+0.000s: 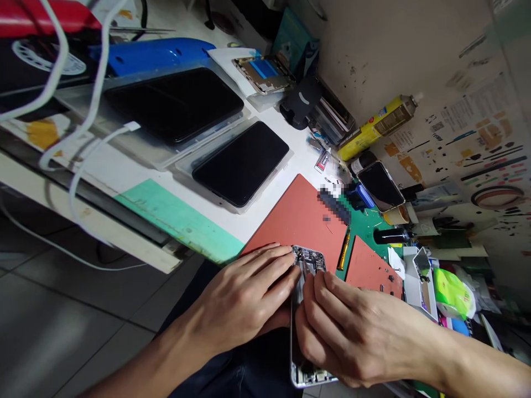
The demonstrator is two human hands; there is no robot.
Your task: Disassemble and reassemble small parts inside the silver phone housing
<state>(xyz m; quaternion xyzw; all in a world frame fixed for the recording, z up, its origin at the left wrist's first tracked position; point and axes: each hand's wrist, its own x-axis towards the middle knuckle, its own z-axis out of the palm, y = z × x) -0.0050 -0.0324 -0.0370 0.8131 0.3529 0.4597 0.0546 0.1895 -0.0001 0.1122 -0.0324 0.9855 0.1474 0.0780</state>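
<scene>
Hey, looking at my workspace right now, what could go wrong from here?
The opened silver-rimmed phone reaches out over the dark-clothed lap, so it could drop if the left hand and right hand lose their hold.
Its insides show, so bare touch might bend or dirty something delicate.
Small dark loose pieces lie uncovered on the smaller rust-red flat mat; a bump could scatter them.

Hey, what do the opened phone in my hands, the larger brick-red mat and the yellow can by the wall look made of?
Opened phone: its silvery rim has a metallic sheen, so likely metal, though coated plastic could look similar. Larger brick-red mat: matte and even, without sharp glare; perhaps rubber or silicone. Yellow can: glossy, printed, rounded side, suggesting painted metal.
</scene>
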